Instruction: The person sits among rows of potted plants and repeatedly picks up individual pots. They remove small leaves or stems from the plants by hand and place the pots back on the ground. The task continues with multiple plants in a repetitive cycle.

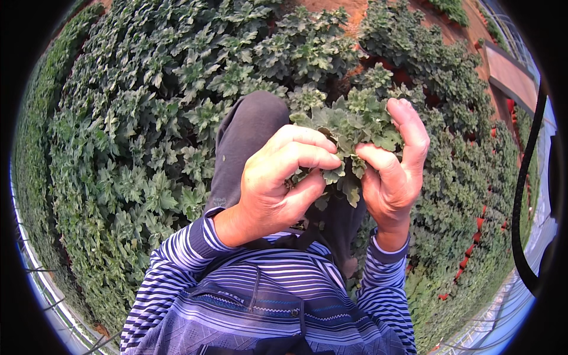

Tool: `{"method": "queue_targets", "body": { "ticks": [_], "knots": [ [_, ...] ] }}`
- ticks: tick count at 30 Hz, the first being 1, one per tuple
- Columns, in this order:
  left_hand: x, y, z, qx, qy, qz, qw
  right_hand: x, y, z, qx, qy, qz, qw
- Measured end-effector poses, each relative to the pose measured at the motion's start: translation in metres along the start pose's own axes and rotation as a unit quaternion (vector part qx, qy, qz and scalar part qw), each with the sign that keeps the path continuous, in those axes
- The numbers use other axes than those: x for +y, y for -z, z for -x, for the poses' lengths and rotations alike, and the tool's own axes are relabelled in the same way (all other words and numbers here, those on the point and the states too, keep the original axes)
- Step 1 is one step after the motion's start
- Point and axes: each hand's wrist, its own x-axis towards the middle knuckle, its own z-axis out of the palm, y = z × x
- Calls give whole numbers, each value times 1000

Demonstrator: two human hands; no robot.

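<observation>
A leafy plant (pixel 350 122) with lobed grey-green leaves, like a chrysanthemum, stands right in front of me between my knees. From its left side my left hand (pixel 284 173) reaches in, fingers bent and fingertips closed on the foliage near the middle. My right hand (pixel 397 171) is at the right side, thumb and forefinger close together at a small side shoot (pixel 358 166), its outer fingers raised beside the upper leaves. Leaves partly cover the fingertips of both hands. The lower stem and the pot are hidden.
Dense rows of similar plants (pixel 155 111) surround me. Red pots (pixel 466 257) show between plants at right. Reddish bare soil (pixel 350 11) lies ahead. My bent left knee (pixel 259 111) is beside the plant. A flat board-like structure (pixel 510 73) stands far right, and a black strap (pixel 523 186) hangs near the camera.
</observation>
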Motion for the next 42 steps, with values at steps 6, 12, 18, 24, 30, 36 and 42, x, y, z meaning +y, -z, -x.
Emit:
{"method": "queue_targets", "body": {
  "ticks": [6,12,18,24,30,36,42],
  "knots": [
    [-1,-4,0,13,12,23,1000,-2,-4,1,38,21,45,998],
    [-1,-4,0,21,11,35,999,-5,8,-3,-39,-117,-90,988],
    [-1,-6,0,5,8,37,999,1,30,-21,-162,-130,-97,973],
    [-5,-12,-3,34,21,47,998,1,58,-63,-161,147,171,961],
    [-12,0,-2,39,9,29,999,21,85,-54,-119,-6,-3,993],
    [-18,17,2,37,32,36,998,31,67,29,-170,-175,-127,961],
    [-12,16,2,60,86,84,991,19,60,40,-204,-158,-174,951]
  ]
}}
